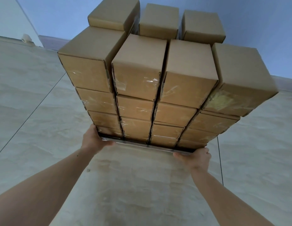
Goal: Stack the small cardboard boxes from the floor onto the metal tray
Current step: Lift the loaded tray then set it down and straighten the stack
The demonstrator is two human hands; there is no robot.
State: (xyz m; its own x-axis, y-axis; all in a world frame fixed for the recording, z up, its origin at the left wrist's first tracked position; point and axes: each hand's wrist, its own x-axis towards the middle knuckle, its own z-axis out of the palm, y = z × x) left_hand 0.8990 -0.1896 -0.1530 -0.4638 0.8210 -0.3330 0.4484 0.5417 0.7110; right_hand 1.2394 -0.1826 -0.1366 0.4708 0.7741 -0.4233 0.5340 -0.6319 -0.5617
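Note:
Several small brown cardboard boxes, sealed with clear tape, stand stacked in tall columns on the metal tray, whose shiny front rim shows beneath them. The front row has several columns; the rightmost top box sits skewed and juts out to the right. A higher back row of three boxes rises behind. My left hand grips the tray's front left corner, and my right hand grips its front right corner. The rest of the tray is hidden under the boxes.
Pale stone-look floor tiles with dark joints lie all around the stack. A blue-grey wall with a skirting board runs behind. A white panel leans or stands at the far left, with a small white object at its foot.

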